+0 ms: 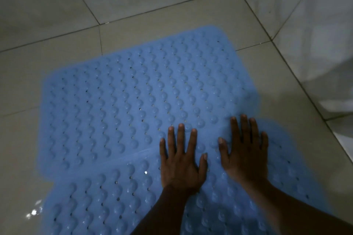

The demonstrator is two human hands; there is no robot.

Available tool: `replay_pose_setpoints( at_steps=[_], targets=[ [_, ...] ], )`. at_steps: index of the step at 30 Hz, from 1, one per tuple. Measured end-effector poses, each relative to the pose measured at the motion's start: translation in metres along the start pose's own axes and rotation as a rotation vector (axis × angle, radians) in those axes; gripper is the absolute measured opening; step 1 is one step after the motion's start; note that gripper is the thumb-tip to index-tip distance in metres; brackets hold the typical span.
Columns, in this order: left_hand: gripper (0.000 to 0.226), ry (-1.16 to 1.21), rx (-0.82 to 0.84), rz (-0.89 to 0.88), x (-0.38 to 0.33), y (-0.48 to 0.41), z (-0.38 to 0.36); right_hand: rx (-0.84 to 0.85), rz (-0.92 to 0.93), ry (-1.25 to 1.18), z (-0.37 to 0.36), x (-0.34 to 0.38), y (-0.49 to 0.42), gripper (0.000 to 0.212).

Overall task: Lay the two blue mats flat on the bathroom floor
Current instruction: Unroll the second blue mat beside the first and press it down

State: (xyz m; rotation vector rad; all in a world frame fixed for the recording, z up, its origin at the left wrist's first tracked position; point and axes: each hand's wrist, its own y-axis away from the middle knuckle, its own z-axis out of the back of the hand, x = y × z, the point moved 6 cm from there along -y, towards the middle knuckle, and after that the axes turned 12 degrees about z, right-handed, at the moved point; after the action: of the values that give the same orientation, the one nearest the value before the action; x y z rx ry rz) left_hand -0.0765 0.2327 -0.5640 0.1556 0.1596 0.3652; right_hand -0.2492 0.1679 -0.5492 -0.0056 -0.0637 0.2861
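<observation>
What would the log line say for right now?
left hand: open, pressing near mat | right hand: open, pressing beside it | far mat: flat on floor

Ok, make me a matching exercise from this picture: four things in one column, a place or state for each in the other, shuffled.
1 far mat
2 near mat
3 left hand
4 wall

a white tiles, upper right
b open, pressed flat
c runs off the bottom edge
d lies nearest the room corner

Pairs: 1-d, 2-c, 3-b, 4-a
</observation>
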Motion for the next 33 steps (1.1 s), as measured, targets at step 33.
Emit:
replay_pose_setpoints(
  at_steps=[33],
  targets=[
    [0.072, 0.143, -0.085, 0.446, 0.296, 0.112, 0.025, 0.034, 0.555, -0.13, -0.023, 0.326, 0.065, 0.065]
  ],
)
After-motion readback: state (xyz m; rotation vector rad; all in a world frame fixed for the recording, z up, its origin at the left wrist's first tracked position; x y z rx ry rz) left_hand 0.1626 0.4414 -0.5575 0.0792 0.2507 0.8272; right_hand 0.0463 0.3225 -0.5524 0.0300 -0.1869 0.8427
